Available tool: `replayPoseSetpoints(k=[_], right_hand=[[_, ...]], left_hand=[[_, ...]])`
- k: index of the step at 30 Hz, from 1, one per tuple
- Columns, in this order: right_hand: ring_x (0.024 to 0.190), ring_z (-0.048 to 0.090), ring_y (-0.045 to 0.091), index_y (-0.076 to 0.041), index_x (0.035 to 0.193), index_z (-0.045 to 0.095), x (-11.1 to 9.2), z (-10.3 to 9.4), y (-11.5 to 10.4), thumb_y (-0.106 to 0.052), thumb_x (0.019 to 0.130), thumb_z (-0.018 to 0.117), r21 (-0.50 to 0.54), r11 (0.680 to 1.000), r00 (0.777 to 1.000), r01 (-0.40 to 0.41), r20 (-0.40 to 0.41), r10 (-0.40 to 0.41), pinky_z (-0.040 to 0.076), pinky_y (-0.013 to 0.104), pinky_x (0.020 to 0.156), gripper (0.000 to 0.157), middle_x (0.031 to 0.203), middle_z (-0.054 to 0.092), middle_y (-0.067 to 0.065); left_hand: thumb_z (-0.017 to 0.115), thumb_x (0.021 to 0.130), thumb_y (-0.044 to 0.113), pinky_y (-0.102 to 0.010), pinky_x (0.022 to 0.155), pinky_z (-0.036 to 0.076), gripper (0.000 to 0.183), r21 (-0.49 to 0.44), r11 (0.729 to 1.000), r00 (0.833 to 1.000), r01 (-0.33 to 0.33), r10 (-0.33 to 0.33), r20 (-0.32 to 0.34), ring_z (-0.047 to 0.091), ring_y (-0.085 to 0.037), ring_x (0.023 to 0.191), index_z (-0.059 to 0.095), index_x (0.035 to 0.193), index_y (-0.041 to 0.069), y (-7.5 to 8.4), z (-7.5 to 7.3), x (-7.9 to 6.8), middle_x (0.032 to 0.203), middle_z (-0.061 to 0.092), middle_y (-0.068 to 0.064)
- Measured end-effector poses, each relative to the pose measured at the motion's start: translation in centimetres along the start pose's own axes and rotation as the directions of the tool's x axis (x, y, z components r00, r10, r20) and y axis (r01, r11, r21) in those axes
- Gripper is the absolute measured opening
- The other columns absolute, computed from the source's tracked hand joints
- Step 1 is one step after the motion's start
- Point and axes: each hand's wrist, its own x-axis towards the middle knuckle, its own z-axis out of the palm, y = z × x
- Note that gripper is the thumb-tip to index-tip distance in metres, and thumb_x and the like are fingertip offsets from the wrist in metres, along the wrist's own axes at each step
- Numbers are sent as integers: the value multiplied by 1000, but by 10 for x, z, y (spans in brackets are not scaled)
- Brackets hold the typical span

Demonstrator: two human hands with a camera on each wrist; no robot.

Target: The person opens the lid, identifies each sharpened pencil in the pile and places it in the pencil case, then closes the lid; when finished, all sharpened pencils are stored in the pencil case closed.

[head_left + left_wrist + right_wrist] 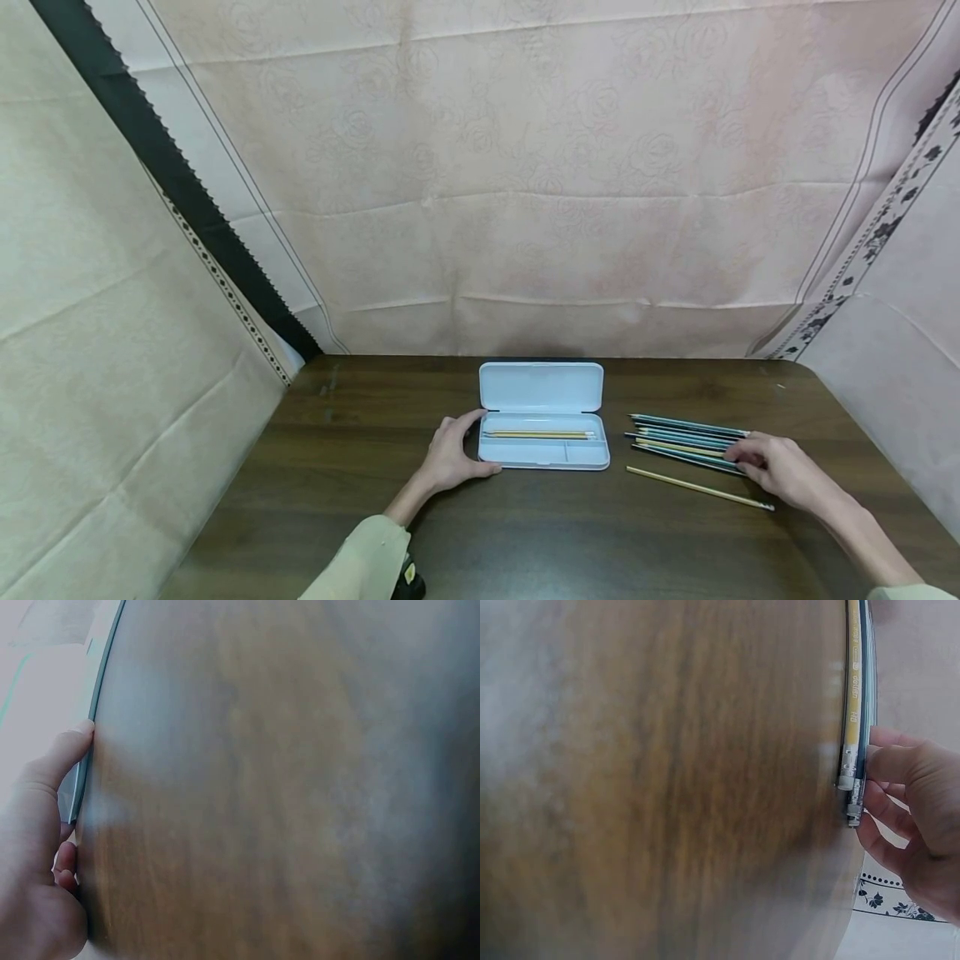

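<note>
On the table [555, 533] we record a pencil case [525, 453], its lid [542, 387] behind, pencils [536, 434] inside; to its right, a pencil bundle [678, 436], with one lone pencil [697, 487] before it.

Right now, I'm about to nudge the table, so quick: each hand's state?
Left hand: holding the case by its left end.
Right hand: curled at the ends of the pencils; whether it grips any cannot be told.
</note>
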Motion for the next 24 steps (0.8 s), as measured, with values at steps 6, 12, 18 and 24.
replayPoseSetpoints(k=[6, 12, 18, 24], right_hand=[[68, 46, -5, -16, 85, 72, 2, -1, -4, 15, 68, 81, 6, 1000, 1000, -3, 2, 3, 43, 26, 54, 37, 78, 54, -18], [67, 48, -4, -14, 84, 72, 9, 0, -7, 15, 66, 82, 8, 998, 996, 70, -53, -69, 42, 23, 54, 36, 78, 56, -17], [68, 47, -4, -12, 86, 73, 18, 1, -16, 16, 67, 81, 33, 996, 995, 83, -58, -81, 42, 23, 53, 35, 79, 56, -15], [69, 51, -2, -11, 87, 74, 29, 5, -25, 16, 68, 80, 54, 995, 996, 80, -51, -77, 44, 25, 54, 33, 80, 60, -11]], left_hand=[[90, 70, 43, -43, 88, 39, 90, 1, 1000, 1000, -6, 6, 1, 44, -22, 107, 50, 146, 16, 1, -1, 0, 132, 57, -7], [91, 70, 42, -43, 86, 39, 90, 11, 1000, 1000, -15, 15, 3, 44, -22, 105, 50, 146, 14, 2, -2, -1, 132, 58, -8], [91, 70, 42, -43, 86, 38, 90, 9, 1000, 1000, -18, 18, -3, 44, -22, 105, 51, 145, 14, 2, -1, -1, 133, 58, -7], [90, 70, 43, -43, 87, 38, 90, 4, 1000, 1000, -9, 9, -2, 44, -22, 106, 50, 146, 15, 2, -1, -1, 133, 57, -7]])
